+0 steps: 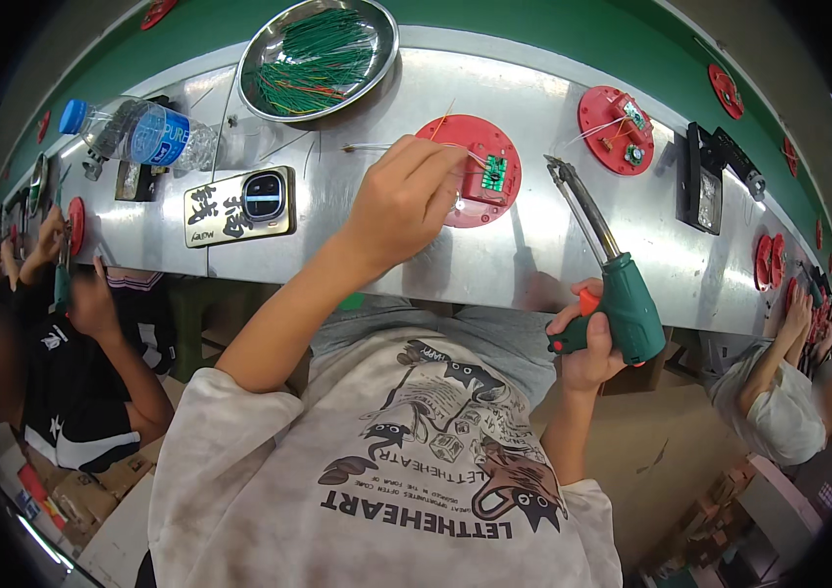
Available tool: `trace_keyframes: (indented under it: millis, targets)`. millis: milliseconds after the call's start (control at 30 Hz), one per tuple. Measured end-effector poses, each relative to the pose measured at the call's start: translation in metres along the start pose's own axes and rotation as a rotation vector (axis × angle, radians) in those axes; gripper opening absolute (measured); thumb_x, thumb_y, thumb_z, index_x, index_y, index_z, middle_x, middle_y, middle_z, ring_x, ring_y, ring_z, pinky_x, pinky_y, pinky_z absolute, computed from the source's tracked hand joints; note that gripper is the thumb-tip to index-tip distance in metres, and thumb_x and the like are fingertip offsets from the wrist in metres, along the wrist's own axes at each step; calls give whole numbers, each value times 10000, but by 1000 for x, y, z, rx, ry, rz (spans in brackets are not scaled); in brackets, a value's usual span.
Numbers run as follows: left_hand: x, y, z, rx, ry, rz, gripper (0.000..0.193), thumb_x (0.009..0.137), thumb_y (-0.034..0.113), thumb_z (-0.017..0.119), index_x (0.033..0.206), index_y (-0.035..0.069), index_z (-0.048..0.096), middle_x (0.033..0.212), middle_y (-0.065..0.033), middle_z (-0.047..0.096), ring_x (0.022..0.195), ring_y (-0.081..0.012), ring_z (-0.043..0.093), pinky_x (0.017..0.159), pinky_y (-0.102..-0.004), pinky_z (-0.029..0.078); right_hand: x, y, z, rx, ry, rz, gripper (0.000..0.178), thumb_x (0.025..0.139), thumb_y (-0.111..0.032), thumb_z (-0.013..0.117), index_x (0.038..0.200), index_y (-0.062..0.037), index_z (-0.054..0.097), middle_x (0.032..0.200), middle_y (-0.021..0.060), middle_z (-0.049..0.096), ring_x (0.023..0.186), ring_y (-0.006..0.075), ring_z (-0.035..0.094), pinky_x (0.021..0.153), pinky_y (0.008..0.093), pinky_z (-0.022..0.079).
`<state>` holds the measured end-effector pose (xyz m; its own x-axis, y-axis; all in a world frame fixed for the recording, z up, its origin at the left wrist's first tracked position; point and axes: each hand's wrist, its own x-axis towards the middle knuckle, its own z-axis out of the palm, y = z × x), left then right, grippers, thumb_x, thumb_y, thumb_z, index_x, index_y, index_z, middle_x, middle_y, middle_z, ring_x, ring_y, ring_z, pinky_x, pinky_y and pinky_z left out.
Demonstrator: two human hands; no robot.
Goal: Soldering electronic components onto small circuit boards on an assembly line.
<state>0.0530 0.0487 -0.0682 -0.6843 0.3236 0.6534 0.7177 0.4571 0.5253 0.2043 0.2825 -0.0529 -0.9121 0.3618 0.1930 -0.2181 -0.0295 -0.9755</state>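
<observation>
My left hand is closed over the left part of a red round disc lying on the bench. Its fingertips pinch a thin wire beside the small green circuit board on the disc; the grip itself is partly hidden by my fingers. Pale wires stick out to the left behind that hand. My right hand is wrapped round the handle of a green soldering gun. The gun points up and away, with its dark metal tip in the air just right of the disc.
A metal bowl of green and orange wires stands at the back. Left lie a phone and a plastic bottle. A second red disc and a black solder stand are at right. Co-workers sit on both sides.
</observation>
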Motion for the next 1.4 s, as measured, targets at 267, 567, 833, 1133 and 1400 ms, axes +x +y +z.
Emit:
trace_keyframes:
  millis: [267,567,833,1133,1400]
  targets:
    - [15,15,-23,131,-22,3,495,733,-72,653,1227,-38,647,941,-157,624,814,-305,620,700,-404,527,-1,-3,1,-28,-40,42,465,928,-231,592,1220,126,530,1061,230,629,539,203,614,470,299,489]
    - [4,5,-3,42,-160,74,531,746,68,695,1264,-29,626,857,-106,650,832,-309,631,753,-414,542,-18,4,-9,-63,36,211,321,910,-176,661,1134,51,627,880,127,655,524,163,581,455,284,446]
    - [-7,9,-3,91,-107,14,225,756,132,674,975,81,667,865,-63,618,834,-278,632,706,-388,541,5,10,0,-202,48,2,552,897,-518,601,1078,0,667,603,126,585,427,284,532,415,458,483]
    - [-7,-2,2,-23,-10,8,110,753,67,676,863,61,682,811,-82,636,748,-283,639,649,-400,538,-14,6,-5,-76,-39,99,315,923,-149,612,1164,53,618,856,108,654,544,156,575,493,279,442]
    - [0,4,-1,5,-13,-22,130,745,0,700,870,35,708,833,-70,661,758,-255,648,643,-359,546,-17,-1,3,-19,-131,112,282,904,15,598,1180,58,638,1062,141,696,598,125,587,542,265,485]
